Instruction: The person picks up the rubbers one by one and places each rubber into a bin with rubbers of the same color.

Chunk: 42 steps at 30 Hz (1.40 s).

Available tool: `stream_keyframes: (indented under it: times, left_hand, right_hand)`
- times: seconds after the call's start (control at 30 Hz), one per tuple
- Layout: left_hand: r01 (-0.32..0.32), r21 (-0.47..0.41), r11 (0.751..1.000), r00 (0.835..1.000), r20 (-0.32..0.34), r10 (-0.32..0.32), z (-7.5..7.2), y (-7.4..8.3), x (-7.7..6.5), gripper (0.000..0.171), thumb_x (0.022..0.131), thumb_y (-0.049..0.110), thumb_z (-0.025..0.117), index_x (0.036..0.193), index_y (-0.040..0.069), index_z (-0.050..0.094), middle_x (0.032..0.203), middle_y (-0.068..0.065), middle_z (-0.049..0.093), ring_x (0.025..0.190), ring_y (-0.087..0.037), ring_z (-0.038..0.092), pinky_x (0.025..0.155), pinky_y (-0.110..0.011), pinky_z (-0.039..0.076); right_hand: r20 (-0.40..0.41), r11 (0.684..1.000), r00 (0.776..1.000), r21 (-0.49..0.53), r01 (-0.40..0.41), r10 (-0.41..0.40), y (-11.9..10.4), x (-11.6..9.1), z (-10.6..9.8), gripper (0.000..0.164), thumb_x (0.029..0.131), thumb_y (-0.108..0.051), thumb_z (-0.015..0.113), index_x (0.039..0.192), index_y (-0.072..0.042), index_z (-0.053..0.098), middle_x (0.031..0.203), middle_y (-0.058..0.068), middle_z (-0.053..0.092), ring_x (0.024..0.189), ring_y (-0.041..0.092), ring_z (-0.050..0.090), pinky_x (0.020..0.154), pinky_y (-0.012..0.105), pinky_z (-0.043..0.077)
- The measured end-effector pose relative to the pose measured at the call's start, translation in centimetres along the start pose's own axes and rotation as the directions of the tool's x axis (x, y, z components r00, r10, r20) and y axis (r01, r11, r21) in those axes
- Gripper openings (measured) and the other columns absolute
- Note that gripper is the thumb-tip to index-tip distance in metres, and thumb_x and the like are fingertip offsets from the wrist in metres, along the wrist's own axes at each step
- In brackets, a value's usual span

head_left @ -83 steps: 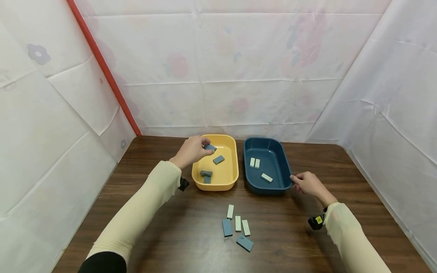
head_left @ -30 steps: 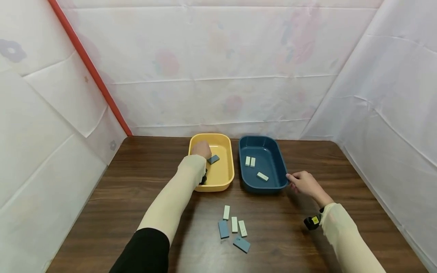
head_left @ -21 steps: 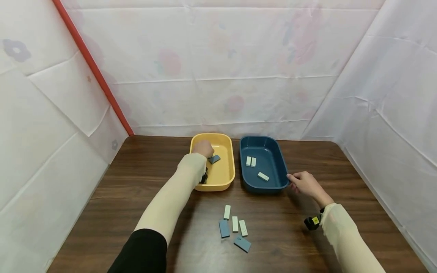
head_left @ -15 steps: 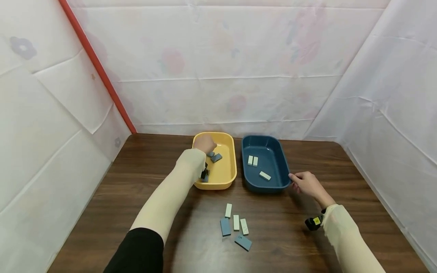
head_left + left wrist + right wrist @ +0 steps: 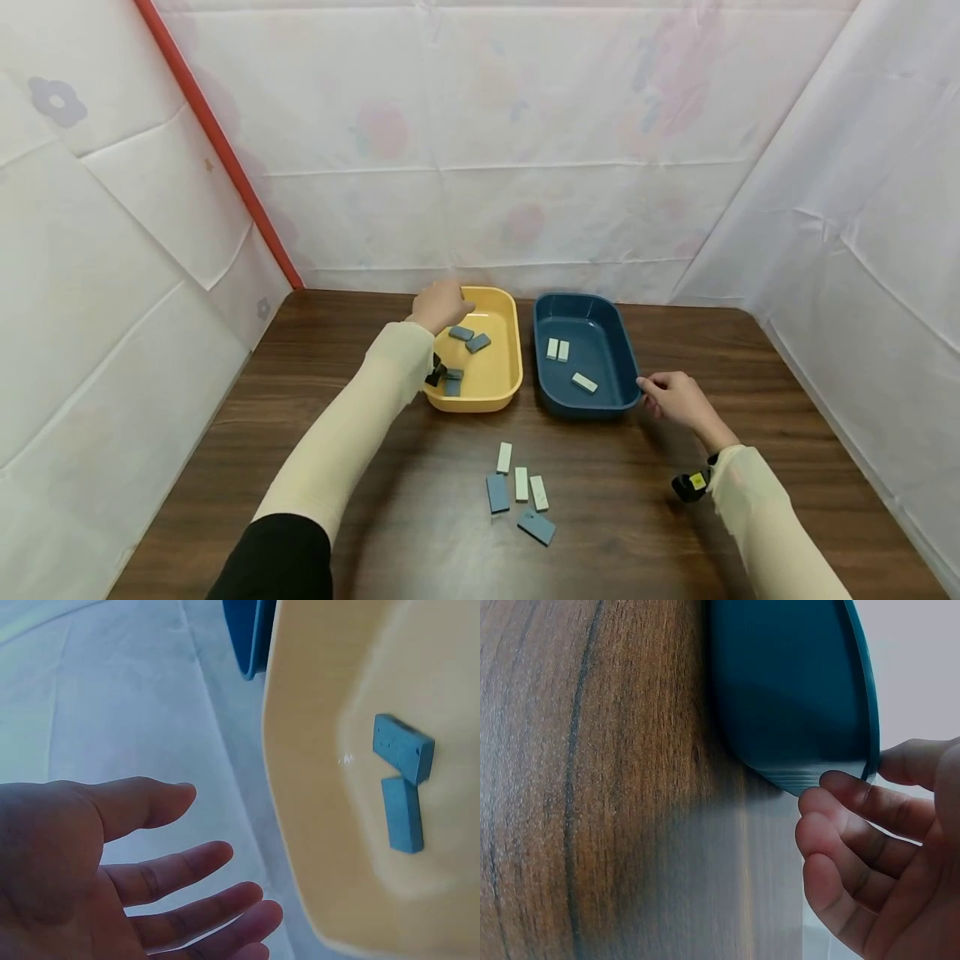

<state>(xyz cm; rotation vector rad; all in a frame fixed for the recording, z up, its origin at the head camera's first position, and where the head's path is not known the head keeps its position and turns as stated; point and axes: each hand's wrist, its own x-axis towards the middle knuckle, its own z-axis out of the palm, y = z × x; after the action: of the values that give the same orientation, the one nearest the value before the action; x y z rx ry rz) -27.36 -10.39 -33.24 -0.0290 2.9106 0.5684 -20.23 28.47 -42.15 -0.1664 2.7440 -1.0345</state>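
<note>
My left hand (image 5: 439, 307) is over the far left corner of the yellow bin (image 5: 512, 367). In the left wrist view its fingers are spread with nothing in them, beside the bin wall. Several blue-grey blocks lie in that bin, among them one near the hand (image 5: 461, 333) and another touching it (image 5: 478, 342). My right hand (image 5: 678, 398) pinches the near right rim of the dark blue bin (image 5: 592, 410) between thumb and forefinger, the other fingers curled below. Three pale rectangular blocks sit in the blue bin, one of them lying aslant (image 5: 584, 382).
On the wooden table (image 5: 615, 500) in front of the bins lie three pale blocks, one farthest back (image 5: 505, 457), and two blue-grey blocks, the nearest set at an angle (image 5: 537, 527). White patterned sheets (image 5: 555, 150) stand behind and at both sides.
My left hand has lowered a blue-grey block into the yellow bin, let it go beside another, and drawn back up and left. The right hand keeps its grip on the blue bin's rim.
</note>
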Motion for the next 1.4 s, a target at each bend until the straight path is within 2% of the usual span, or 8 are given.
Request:
stream_keyframes:
  times: [0.07, 0.13, 0.2, 0.3, 0.5, 0.63, 0.93, 1.4]
  left_hand:
    - [-0.006, -0.009, 1.000, 1.000, -0.002, 0.006, -0.1, -0.5, -0.3, 0.046, 0.098, 0.032, 0.056, 0.058, 0.015, 0.043, 0.050, 0.003, 0.032, 0.044, -0.012, 0.028, 0.044, -0.026, 0.028]
    - [-0.025, -0.017, 1.000, 0.999, -0.020, 0.025, -0.2, -1.0, -0.8, 0.033, 0.098, 0.033, 0.056, 0.073, 0.011, 0.060, 0.063, -0.001, 0.053, 0.054, -0.016, 0.046, 0.050, -0.028, 0.040]
    - [-0.037, -0.018, 0.999, 0.999, -0.035, 0.037, -0.2, -1.2, -1.3, 0.029, 0.098, 0.034, 0.056, 0.100, 0.008, 0.068, 0.091, -0.007, 0.067, 0.074, -0.022, 0.061, 0.064, -0.034, 0.051]
    - [-0.054, -0.022, 0.998, 0.997, -0.055, 0.053, -0.2, -1.7, -2.0, 0.045, 0.098, 0.037, 0.055, 0.133, 0.009, 0.058, 0.134, -0.011, 0.060, 0.104, -0.029, 0.063, 0.083, -0.043, 0.053]
    - [-0.087, -0.031, 0.996, 0.991, -0.104, 0.083, -0.1, -2.7, -3.3, 0.043, 0.099, 0.035, 0.054, 0.133, 0.010, 0.060, 0.135, -0.011, 0.059, 0.088, -0.027, 0.063, 0.070, -0.037, 0.050]
    - [-0.111, -0.028, 0.993, 0.985, -0.139, 0.106, 0.1, -3.6, -4.3, 0.042, 0.099, 0.033, 0.055, 0.132, 0.008, 0.060, 0.134, -0.014, 0.060, 0.099, -0.030, 0.064, 0.078, -0.041, 0.053]
    - [-0.101, -0.058, 0.993, 0.987, -0.131, 0.093, 1.5, -5.9, -5.5, 0.047, 0.098, 0.028, 0.059, 0.138, 0.005, 0.054, 0.134, -0.021, 0.056, 0.119, -0.038, 0.054, 0.096, -0.051, 0.047]
    - [-0.076, -0.097, 0.992, 0.978, -0.203, 0.055, 4.6, -8.7, -6.6, 0.045, 0.097, 0.026, 0.060, 0.134, 0.001, 0.057, 0.120, -0.016, 0.064, 0.108, -0.032, 0.061, 0.093, -0.048, 0.049]
  right_hand:
    - [0.000, 1.000, 1.000, 0.007, -0.006, 0.006, 0.1, -0.1, 0.1, 0.045, 0.103, -0.033, 0.048, 0.086, 0.004, 0.066, 0.070, 0.012, 0.064, 0.061, 0.018, 0.058, 0.059, 0.030, 0.047]
    - [-0.004, 1.000, 1.000, 0.015, -0.010, 0.010, 0.2, -0.1, 0.1, 0.045, 0.103, -0.034, 0.048, 0.088, 0.004, 0.067, 0.072, 0.013, 0.065, 0.063, 0.020, 0.059, 0.059, 0.030, 0.048]
    - [-0.003, 1.000, 1.000, 0.020, -0.014, 0.014, 0.3, -0.3, 0.0, 0.044, 0.102, -0.035, 0.048, 0.089, 0.003, 0.067, 0.073, 0.013, 0.065, 0.064, 0.021, 0.060, 0.060, 0.031, 0.049]
    - [-0.009, 1.000, 1.000, 0.022, -0.014, 0.014, 0.4, -0.3, -0.1, 0.042, 0.102, -0.034, 0.048, 0.091, 0.002, 0.068, 0.074, 0.013, 0.065, 0.066, 0.022, 0.061, 0.061, 0.031, 0.049]
    - [-0.007, 0.999, 1.000, 0.028, -0.018, 0.018, 0.7, -0.3, 0.0, 0.043, 0.102, -0.035, 0.049, 0.091, 0.002, 0.068, 0.074, 0.012, 0.065, 0.065, 0.019, 0.061, 0.061, 0.029, 0.049]
    - [-0.012, 0.999, 1.000, 0.033, -0.019, 0.019, 0.8, -0.3, 0.2, 0.045, 0.102, -0.037, 0.049, 0.091, 0.002, 0.068, 0.075, 0.012, 0.066, 0.065, 0.017, 0.060, 0.061, 0.028, 0.049]
    - [-0.059, 0.998, 0.998, 0.063, 0.019, -0.016, 0.8, -0.4, 0.5, 0.039, 0.102, -0.032, 0.051, 0.109, 0.003, 0.066, 0.081, 0.017, 0.066, 0.066, 0.021, 0.061, 0.058, 0.028, 0.049]
    - [-0.091, 0.999, 0.995, 0.027, 0.039, -0.037, 0.6, -0.6, 0.6, 0.037, 0.101, -0.032, 0.052, 0.106, 0.002, 0.067, 0.081, 0.017, 0.067, 0.065, 0.020, 0.060, 0.057, 0.027, 0.047]
